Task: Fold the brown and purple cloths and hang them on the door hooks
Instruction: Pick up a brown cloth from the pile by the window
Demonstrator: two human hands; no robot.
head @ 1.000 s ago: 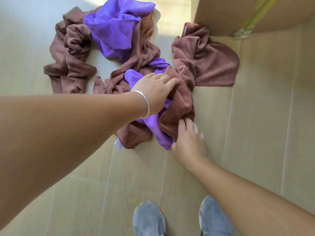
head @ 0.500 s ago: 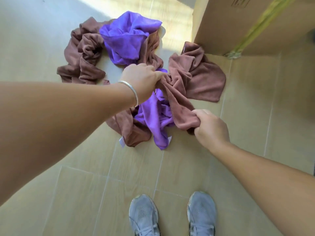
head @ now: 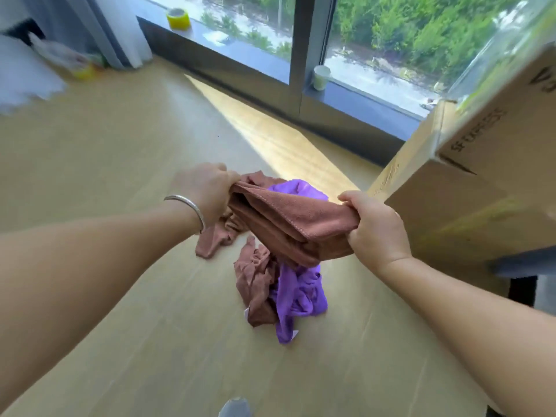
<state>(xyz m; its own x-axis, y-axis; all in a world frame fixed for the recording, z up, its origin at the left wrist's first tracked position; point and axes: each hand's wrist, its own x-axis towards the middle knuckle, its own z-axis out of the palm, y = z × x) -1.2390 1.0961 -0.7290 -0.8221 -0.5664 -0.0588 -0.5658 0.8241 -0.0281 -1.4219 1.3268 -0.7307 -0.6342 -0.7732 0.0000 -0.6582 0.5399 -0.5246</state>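
I've just lifted one brown cloth [head: 288, 224] clear of the pile [head: 282, 290], left hand [head: 207, 191] and right hand [head: 373, 224] each clamped on an end, ready for folding.

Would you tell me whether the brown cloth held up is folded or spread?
Folded: the brown cloth hangs in stacked layers between the left hand and right hand.

Indoor room, apparently an apartment or office: pale wood-look floor [head: 126, 164], full-height window [head: 391, 40] facing trees, grey curtain [head: 120, 28], stacked cardboard shipping boxes [head: 481, 182].
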